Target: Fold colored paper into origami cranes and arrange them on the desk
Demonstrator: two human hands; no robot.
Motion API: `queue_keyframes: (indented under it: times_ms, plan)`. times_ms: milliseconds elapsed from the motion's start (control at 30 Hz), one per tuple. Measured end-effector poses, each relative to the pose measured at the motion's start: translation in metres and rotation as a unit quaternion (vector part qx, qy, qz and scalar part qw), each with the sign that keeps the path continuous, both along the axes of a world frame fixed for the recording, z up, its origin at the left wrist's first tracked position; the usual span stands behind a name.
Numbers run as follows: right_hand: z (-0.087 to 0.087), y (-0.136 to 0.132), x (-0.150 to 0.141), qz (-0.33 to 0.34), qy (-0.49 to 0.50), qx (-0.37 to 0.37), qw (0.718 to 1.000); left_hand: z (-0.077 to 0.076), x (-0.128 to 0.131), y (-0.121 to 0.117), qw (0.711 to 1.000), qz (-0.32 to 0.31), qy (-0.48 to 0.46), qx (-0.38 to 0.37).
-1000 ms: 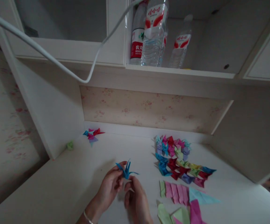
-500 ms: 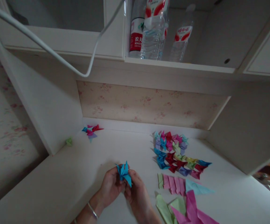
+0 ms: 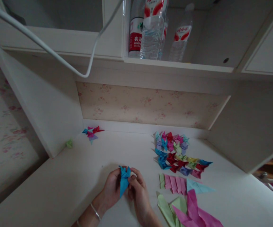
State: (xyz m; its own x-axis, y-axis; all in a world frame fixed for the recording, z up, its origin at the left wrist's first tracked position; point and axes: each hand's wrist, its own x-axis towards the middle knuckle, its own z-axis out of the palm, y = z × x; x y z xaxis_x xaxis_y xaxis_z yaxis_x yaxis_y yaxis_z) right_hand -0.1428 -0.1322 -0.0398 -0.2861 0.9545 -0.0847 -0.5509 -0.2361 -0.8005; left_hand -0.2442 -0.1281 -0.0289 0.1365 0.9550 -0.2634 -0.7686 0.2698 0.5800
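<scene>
A blue folded-paper piece (image 3: 124,181) with several pointed flaps is held over the front middle of the white desk. My left hand (image 3: 112,186) grips it from the left side, its fingers partly hidden behind the paper. On the other side, my right hand (image 3: 137,187) pinches the paper's right edge between thumb and fingers. Right of my hands lie a row of folded pink strips (image 3: 175,183), a light blue folded triangle (image 3: 199,186), pale green folded sheets (image 3: 166,206) and large magenta folded pieces (image 3: 194,208).
Rows of small colourful folded-paper pieces (image 3: 174,157) cover the right back of the desk (image 3: 84,183). A smaller cluster (image 3: 92,131) and a green paper piece (image 3: 69,143) lie at the back left. Overhead are a shelf with plastic bottles (image 3: 152,34) and a white bent tube (image 3: 86,74).
The blue paper has turned in my hands, with a long flap now pointing down toward me. My right thumb has shifted onto its right edge. The view has shifted slightly.
</scene>
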Motion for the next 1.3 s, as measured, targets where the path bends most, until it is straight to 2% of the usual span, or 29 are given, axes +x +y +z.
queue_keyframes:
  times_ms: [100,333,433,500,600,700,800,867,1000,1133,1300]
  plan:
    - [0.000,0.000,0.001,0.001,-0.028,0.000,1.000,-0.001,0.000,0.001,1.000,0.007,-0.006,-0.005]
    - [0.002,0.003,0.001,-0.023,-0.037,-0.003,0.999,-0.014,-0.002,0.004,0.999,0.034,-0.033,-0.009]
    - [0.000,0.004,0.003,-0.035,-0.031,-0.008,0.999,-0.012,0.000,0.003,0.999,0.031,0.008,-0.014]
    - [-0.001,0.006,0.004,-0.049,-0.023,-0.020,0.998,-0.010,0.000,0.003,0.997,0.033,0.071,-0.002]
    - [0.000,0.007,0.007,-0.072,-0.009,-0.038,0.997,-0.009,-0.003,0.003,0.968,0.087,0.234,0.032]
    - [0.002,0.007,0.008,-0.085,-0.007,-0.060,0.995,-0.007,-0.009,0.003,0.903,0.148,0.390,0.102]
    - [0.003,0.007,0.009,-0.085,0.001,-0.071,0.994,-0.001,-0.012,0.003,0.845,0.145,0.477,0.192]
    - [0.003,0.007,0.009,-0.087,0.005,-0.073,0.994,0.002,-0.013,0.002,0.821,0.120,0.510,0.228]
    - [0.001,0.008,0.011,-0.103,0.004,-0.078,0.992,0.003,-0.010,0.003,0.810,0.090,0.526,0.243]
    - [0.001,0.009,0.011,-0.128,0.005,-0.079,0.989,0.003,-0.009,0.001,0.809,0.062,0.531,0.245]
    - [0.001,0.011,0.010,-0.119,0.002,-0.088,0.989,0.004,-0.011,-0.001,0.816,0.048,0.528,0.232]
